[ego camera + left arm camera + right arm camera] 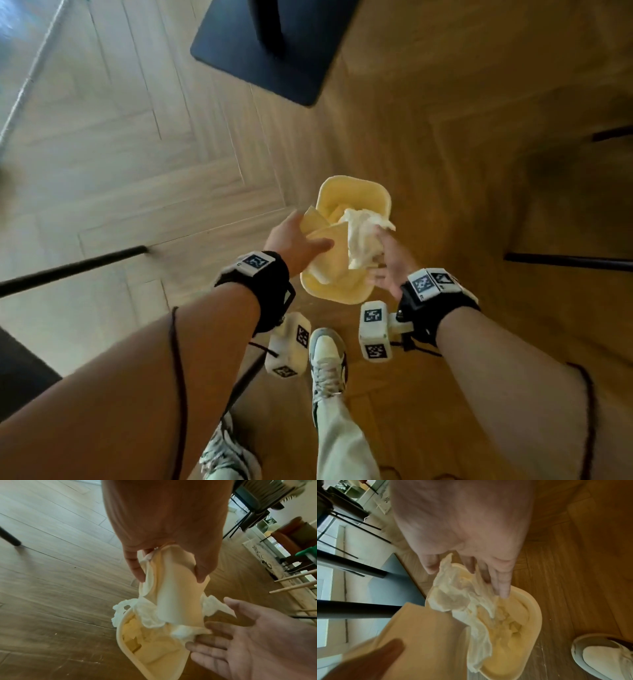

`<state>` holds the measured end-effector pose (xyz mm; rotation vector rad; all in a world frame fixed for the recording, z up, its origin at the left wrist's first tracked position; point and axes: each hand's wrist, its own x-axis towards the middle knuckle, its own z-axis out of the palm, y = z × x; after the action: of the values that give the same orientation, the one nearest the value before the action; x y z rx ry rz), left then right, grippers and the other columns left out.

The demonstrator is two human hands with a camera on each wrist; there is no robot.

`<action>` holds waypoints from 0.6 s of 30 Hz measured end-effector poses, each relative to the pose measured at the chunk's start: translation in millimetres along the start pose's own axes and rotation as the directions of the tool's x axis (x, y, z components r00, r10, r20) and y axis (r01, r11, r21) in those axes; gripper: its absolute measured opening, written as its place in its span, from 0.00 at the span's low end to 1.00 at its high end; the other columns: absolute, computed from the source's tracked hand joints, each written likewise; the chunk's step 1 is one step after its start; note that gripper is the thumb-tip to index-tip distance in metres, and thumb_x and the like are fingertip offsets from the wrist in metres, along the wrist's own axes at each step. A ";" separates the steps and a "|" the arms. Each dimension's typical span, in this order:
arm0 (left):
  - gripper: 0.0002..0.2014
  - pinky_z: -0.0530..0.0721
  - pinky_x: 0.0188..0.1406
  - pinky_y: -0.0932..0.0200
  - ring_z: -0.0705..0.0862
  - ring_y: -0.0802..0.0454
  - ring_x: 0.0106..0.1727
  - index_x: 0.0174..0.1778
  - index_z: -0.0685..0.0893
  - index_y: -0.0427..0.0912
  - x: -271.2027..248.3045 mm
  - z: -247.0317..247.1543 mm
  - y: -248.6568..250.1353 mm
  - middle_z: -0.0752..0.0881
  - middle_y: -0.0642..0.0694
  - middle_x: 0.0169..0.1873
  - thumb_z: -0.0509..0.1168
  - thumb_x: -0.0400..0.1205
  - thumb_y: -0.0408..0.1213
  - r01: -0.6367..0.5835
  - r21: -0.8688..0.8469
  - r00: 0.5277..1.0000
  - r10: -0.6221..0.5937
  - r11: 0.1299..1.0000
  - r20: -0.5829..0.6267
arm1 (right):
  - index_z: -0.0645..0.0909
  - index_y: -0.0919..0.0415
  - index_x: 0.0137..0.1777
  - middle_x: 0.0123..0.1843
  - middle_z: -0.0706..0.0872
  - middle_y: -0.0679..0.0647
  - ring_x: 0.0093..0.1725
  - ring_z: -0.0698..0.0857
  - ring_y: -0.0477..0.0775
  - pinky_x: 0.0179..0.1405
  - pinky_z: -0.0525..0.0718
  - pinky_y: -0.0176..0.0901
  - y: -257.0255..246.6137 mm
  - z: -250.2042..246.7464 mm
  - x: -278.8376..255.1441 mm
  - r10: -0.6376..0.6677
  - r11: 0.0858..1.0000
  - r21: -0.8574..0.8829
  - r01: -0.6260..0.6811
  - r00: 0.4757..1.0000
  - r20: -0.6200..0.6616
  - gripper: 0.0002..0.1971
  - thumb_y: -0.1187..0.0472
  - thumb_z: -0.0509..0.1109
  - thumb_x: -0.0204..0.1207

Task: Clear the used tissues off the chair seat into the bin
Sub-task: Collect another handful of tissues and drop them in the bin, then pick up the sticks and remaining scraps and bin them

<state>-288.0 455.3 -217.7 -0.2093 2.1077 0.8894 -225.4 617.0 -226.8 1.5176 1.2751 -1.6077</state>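
Note:
A pale yellow bin (352, 181) (120, 635) (537, 615) stands open on the wooden floor in front of my feet, with crumpled paper inside. My left hand (313, 229) (169, 574) pinches a flat pale yellow sheet (329, 246) (175, 588) (423, 628) between thumb and fingers over the bin's left side; whether it is a lid or folded paper I cannot tell. A white crumpled tissue (359, 236) (149, 615) (458, 596) drapes over the bin's mouth. My right hand (376, 255) (214, 642) (467, 582) hovers above it, fingers straight and spread, only touching the tissue.
A black square table base (274, 61) lies on the floor beyond the bin. Thin black furniture legs cross at the left (68, 267) and right (565, 260). My shoe (327, 356) (604, 655) stands just behind the bin.

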 end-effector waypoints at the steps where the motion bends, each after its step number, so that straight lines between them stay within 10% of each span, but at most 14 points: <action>1: 0.32 0.76 0.48 0.58 0.79 0.53 0.50 0.72 0.72 0.48 8.7 5.8 5.1 0.83 0.50 0.56 0.75 0.73 0.47 0.001 0.018 1.000 -0.001 1.000 -0.015 | 0.64 0.56 0.80 0.77 0.74 0.61 0.71 0.78 0.69 0.64 0.80 0.61 0.4 -5.9 6.7 0.009 1.000 -0.005 -0.009 1.000 0.019 0.36 0.38 0.63 0.78; 9: 0.40 0.79 0.62 0.49 0.79 0.41 0.69 0.79 0.65 0.45 33.1 32.1 23.0 0.74 0.41 0.75 0.67 0.75 0.61 0.084 0.237 0.993 -0.101 0.968 0.061 | 0.65 0.59 0.79 0.64 0.80 0.63 0.59 0.83 0.63 0.60 0.83 0.61 8.1 -20.8 7.2 -0.030 0.993 -0.115 0.031 1.000 0.011 0.27 0.46 0.57 0.84; 13: 0.20 0.79 0.50 0.55 0.83 0.45 0.55 0.63 0.80 0.43 1.6 10.1 17.1 0.85 0.43 0.57 0.65 0.80 0.52 0.107 0.198 0.986 -0.130 0.974 0.106 | 0.73 0.65 0.70 0.49 0.83 0.61 0.41 0.83 0.55 0.33 0.81 0.46 13.0 -8.1 -15.5 -0.059 0.978 -0.199 0.065 0.998 0.037 0.20 0.53 0.60 0.83; 18: 0.09 0.87 0.56 0.42 0.88 0.40 0.48 0.35 0.79 0.49 -85.5 -51.1 -30.3 0.89 0.42 0.42 0.67 0.79 0.47 0.192 0.028 0.975 -0.193 0.981 0.109 | 0.78 0.67 0.62 0.45 0.85 0.59 0.38 0.84 0.53 0.32 0.81 0.44 18.4 40.8 -81.1 -0.129 0.910 -0.369 0.188 0.975 0.179 0.16 0.55 0.60 0.83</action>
<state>-251.5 386.5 -148.7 -0.3412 1.9535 0.7502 -210.7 557.4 -157.5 1.0543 1.5519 -1.4305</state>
